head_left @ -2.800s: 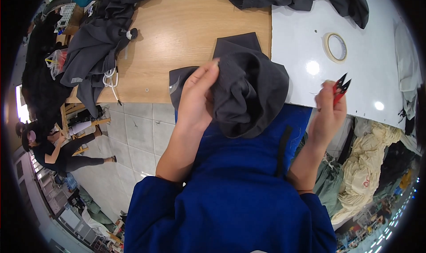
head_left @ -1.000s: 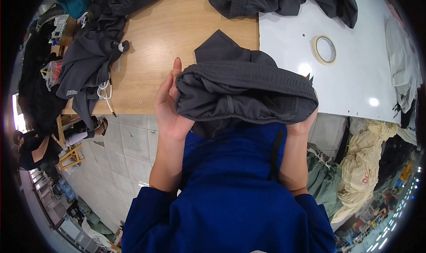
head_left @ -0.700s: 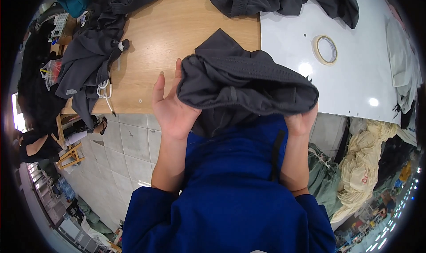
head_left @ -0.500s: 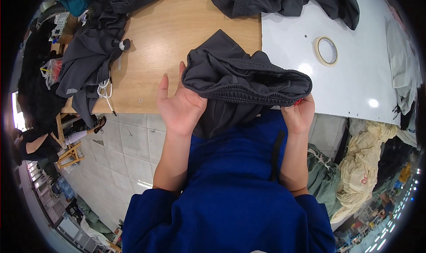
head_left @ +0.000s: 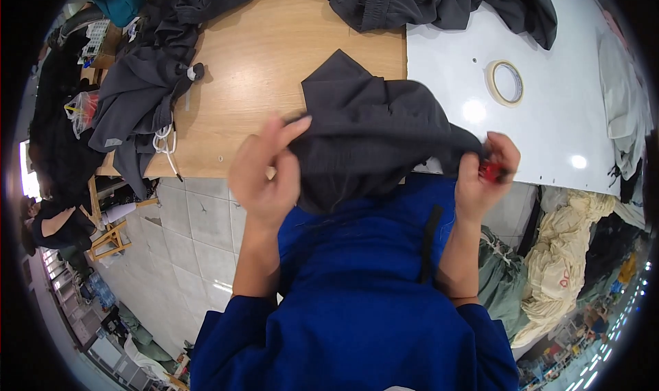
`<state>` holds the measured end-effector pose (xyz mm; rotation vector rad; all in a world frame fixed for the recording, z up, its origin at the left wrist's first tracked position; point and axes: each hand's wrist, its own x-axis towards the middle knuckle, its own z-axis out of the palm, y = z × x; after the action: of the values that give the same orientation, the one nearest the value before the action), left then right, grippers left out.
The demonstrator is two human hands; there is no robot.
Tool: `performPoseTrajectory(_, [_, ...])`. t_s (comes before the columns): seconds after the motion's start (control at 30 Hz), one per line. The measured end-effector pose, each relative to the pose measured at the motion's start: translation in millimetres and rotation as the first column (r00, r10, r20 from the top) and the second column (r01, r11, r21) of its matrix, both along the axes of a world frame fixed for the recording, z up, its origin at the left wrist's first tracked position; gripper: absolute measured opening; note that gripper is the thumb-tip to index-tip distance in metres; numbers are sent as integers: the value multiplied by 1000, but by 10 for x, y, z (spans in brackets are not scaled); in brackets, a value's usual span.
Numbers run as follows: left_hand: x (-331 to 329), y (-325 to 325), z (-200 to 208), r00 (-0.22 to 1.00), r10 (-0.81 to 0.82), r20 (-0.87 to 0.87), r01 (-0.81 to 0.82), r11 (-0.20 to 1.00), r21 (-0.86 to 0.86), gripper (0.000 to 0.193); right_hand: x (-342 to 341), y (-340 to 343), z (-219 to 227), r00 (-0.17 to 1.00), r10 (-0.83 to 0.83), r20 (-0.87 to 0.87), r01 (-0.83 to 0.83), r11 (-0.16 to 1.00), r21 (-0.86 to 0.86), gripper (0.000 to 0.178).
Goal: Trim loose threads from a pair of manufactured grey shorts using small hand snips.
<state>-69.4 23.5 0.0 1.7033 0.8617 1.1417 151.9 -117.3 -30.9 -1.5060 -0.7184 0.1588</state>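
Observation:
Dark grey elastic-waist pants are stretched between my hands at the table's near edge, lying partly on the wood and hanging down in front of me. My left hand, blurred by motion, has its fingers closed at the left end of the waist. On the right, my right hand grips the other end of the waist between thumb and fingers. A small red tool sits inside that same hand, mostly covered by the fingers, so its kind is unclear.
A tape roll lies on the white board at right. More dark garments are heaped along the back, and another pile with a white cord is at left. Cream cloth bundles stand below right. A person is at far left.
My left hand has gone from open under the waistband to closed on its edge. The waist opening has turned out of sight, and my right hand has shifted slightly right, showing more red.

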Motion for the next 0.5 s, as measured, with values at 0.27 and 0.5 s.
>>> performPoseTrajectory(0.27, [-39,-6,-79,958,-97,-269,246,761,601,34,-41,135,-30,778,-5,-629,97,989,112,28])
performPoseTrajectory(0.5, [-35,-244,-118,923,-268,-276,372,806,460,29,17,21,-55,677,72,-732,-3,995,95,35])
